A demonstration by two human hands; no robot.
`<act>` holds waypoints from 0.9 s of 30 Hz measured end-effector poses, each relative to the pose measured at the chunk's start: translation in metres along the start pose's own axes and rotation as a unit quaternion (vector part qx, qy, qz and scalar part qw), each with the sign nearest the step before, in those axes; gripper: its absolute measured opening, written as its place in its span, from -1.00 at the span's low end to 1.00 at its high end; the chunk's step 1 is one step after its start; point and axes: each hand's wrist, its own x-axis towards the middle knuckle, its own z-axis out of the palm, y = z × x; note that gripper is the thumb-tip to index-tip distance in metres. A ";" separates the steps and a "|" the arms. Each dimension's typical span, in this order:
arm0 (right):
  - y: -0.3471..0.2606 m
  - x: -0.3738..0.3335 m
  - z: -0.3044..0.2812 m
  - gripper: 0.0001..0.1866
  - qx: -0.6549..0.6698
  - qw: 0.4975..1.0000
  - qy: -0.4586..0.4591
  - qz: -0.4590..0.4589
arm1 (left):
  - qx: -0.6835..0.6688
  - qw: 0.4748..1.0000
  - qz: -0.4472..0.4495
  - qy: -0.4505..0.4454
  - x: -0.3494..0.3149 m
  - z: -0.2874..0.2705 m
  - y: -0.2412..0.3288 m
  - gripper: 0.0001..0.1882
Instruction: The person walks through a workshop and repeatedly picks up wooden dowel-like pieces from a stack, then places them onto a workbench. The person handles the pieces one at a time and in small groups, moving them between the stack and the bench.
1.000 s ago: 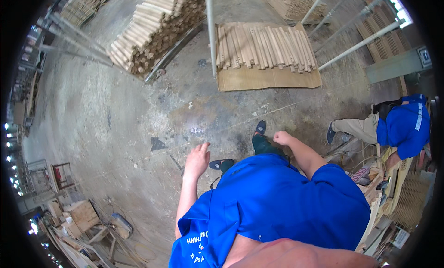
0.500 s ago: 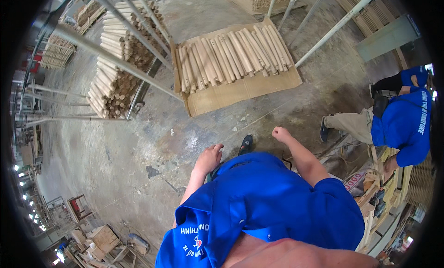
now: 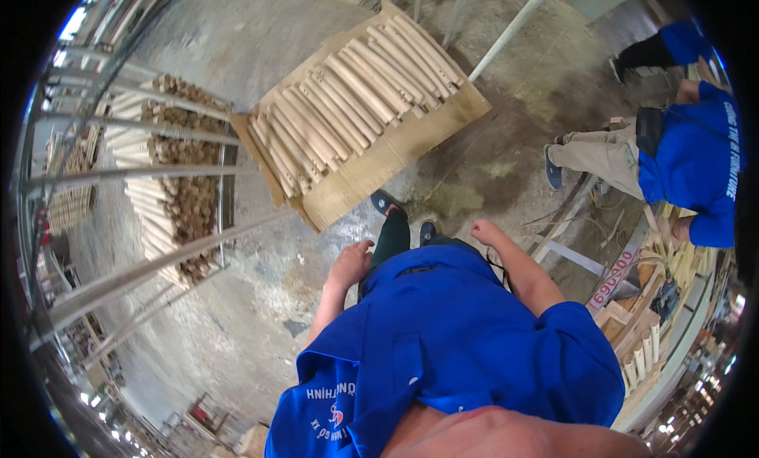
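Left hand is held loosely spread near dark green trousers; right hand is curled, palm hidden, closure can't be told. Co-worker is partly cut off, far right.

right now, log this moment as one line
left hand: loosely open, nothing seen held | right hand: curled, palm hidden | sticks: rowed on cardboard, ahead of hands | co-worker: at right

The left forearm and right forearm were held out at either side of the body. The left hand was loosely opened, its fingers bent; the right hand was curled closed. The left leg was set forward.
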 end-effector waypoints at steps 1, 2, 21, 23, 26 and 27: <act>-0.005 0.005 -0.008 -0.75 0.007 1.000 0.021 -0.001 | -0.021 1.000 0.000 -0.006 0.017 -0.009 -0.007 -0.73; -0.014 0.015 -0.017 -0.75 0.016 0.999 0.042 -0.010 | -0.036 0.999 0.022 0.016 0.031 -0.023 -0.014 -0.73; -0.161 0.229 -0.141 -0.77 -0.155 0.962 -0.141 -0.175 | -0.195 0.837 -0.358 0.365 0.012 -0.099 -0.077 -0.68; -0.203 0.257 -0.164 -0.76 -0.209 0.950 -0.172 -0.157 | -0.227 0.805 -0.442 0.324 0.003 -0.065 -0.056 -0.70; -0.266 0.292 -0.197 -0.76 -0.253 0.941 -0.182 -0.131 | -0.283 0.765 -0.468 0.341 -0.015 -0.015 -0.020 -0.69; -0.285 0.302 -0.207 -0.76 -0.260 0.940 -0.185 -0.123 | -0.301 0.744 -0.485 0.347 -0.017 -0.002 -0.008 -0.69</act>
